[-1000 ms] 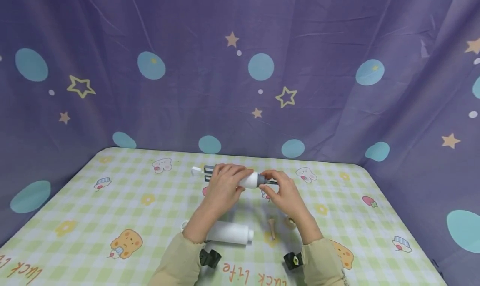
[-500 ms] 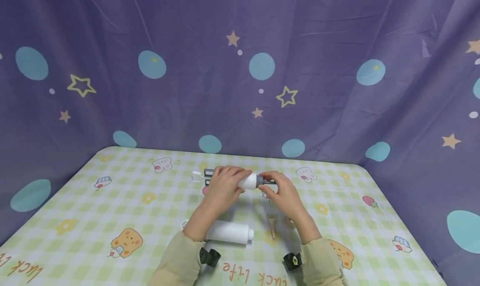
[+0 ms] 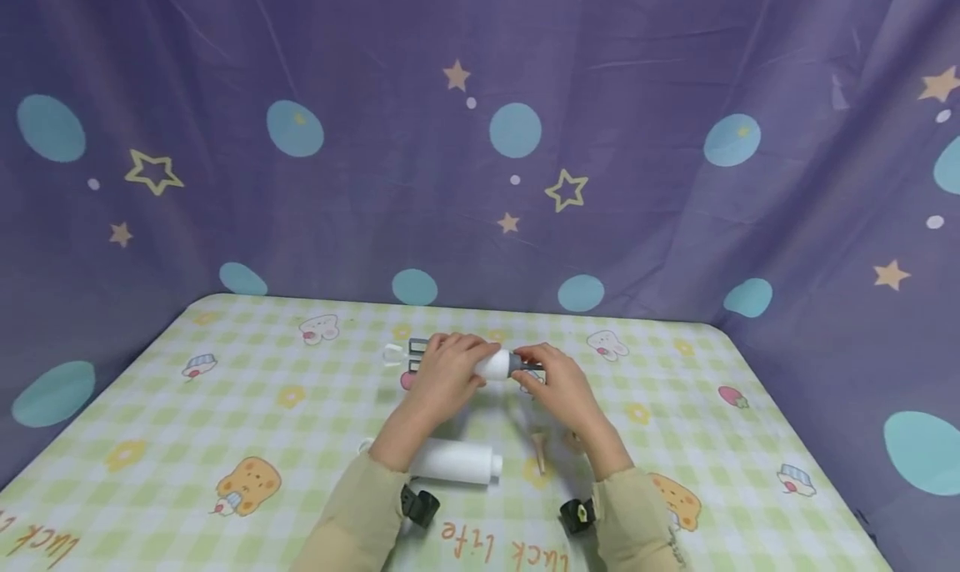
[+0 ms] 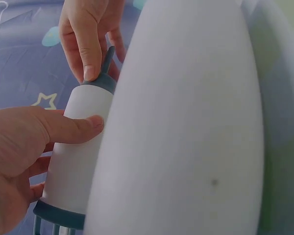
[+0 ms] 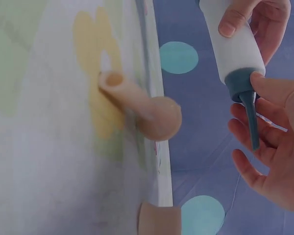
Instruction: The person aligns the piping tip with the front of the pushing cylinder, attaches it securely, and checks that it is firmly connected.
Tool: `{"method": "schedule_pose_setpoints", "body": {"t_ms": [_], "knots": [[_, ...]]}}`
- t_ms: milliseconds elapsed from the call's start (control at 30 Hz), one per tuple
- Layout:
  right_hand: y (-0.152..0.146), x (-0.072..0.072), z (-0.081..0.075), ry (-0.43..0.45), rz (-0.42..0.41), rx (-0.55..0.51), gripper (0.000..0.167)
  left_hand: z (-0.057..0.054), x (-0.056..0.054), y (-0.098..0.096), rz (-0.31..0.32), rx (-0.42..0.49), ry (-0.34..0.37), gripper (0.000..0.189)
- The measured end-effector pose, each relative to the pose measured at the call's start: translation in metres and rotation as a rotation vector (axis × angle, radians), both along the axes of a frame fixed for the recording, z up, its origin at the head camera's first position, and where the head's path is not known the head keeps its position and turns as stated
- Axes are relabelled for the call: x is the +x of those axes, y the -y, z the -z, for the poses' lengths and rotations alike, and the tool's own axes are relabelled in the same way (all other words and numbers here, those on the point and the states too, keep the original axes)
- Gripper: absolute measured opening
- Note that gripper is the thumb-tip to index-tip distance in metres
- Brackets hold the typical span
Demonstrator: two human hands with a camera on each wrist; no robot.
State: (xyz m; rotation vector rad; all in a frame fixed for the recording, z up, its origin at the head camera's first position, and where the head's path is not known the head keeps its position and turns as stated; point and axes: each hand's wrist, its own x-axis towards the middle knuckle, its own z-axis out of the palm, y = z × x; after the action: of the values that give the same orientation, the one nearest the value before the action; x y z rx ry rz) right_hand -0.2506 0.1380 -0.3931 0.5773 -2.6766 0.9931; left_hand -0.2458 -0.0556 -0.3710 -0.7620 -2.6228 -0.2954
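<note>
A white bottle-like cylinder [image 3: 495, 366] is held sideways above the table by both hands. My left hand [image 3: 441, 382] grips its white body, thumb across it in the left wrist view. At the right end is a grey-blue collar [image 5: 240, 82] with a thin spout [image 5: 251, 125]. My right hand [image 3: 564, 390] pinches that collar between thumb and fingers; its other fingers spread behind the spout in the right wrist view. A grey-blue base [image 4: 56, 214] with prongs caps the left end, and a clear piece [image 3: 392, 354] shows beyond the prongs. My left fingers hide part of the body.
Another white cylinder [image 3: 459, 461] with a narrower neck lies near my left forearm and looms large in the left wrist view. A beige flared tube [image 3: 539, 452] lies to its right. Near my right wrist is a second beige piece [image 5: 159, 220]. Behind the table hangs a purple curtain [image 3: 420, 155].
The prongs and the end piece at the cylinder's left have dropped slightly, and that piece now looks clear rather than white. Both hands keep their holds. The head view has shifted slightly.
</note>
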Motion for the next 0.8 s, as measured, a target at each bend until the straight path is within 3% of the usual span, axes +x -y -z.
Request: {"method": "schedule_pose_setpoints", "body": {"t_ms": [267, 800], "knots": [[0.0, -0.01, 0.0, 0.015, -0.014, 0.05, 0.035, 0.003, -0.012, -0.002, -0.008, -0.03, 0.061, 0.049], [0.008, -0.023, 0.008, 0.106, -0.028, 0.187, 0.03, 0.026, -0.026, 0.0, -0.052, -0.05, 0.16, 0.046]]}}
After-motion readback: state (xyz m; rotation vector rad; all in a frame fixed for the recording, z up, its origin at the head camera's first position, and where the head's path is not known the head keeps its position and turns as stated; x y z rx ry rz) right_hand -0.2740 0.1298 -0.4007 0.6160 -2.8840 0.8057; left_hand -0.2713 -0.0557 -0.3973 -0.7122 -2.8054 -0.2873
